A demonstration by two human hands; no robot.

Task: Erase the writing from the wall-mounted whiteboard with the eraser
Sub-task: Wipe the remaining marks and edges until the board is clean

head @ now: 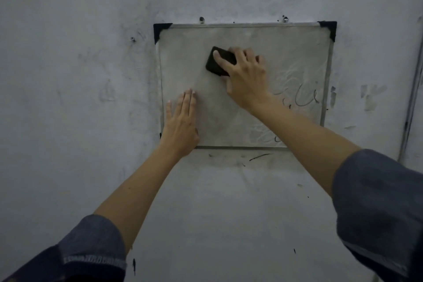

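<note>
On the whiteboard (286, 52), upper middle: black eraser (217, 62) pressed flat, gripped by right hand (246, 75) | left hand (182, 121) flat, fingers spread, at lower-left edge | faint writing (304, 98) at right.

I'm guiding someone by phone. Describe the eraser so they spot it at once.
Find the metal-framed whiteboard on the grey wall. In its upper middle, the right hand presses the eraser against it. It is a black rounded block, the only dark solid thing on the board's pale face.

A plain, bare room: a scuffed, marker-stained grey wall (68, 75) with a small whiteboard (286, 52) screwed on at twelve o'clock.
</note>
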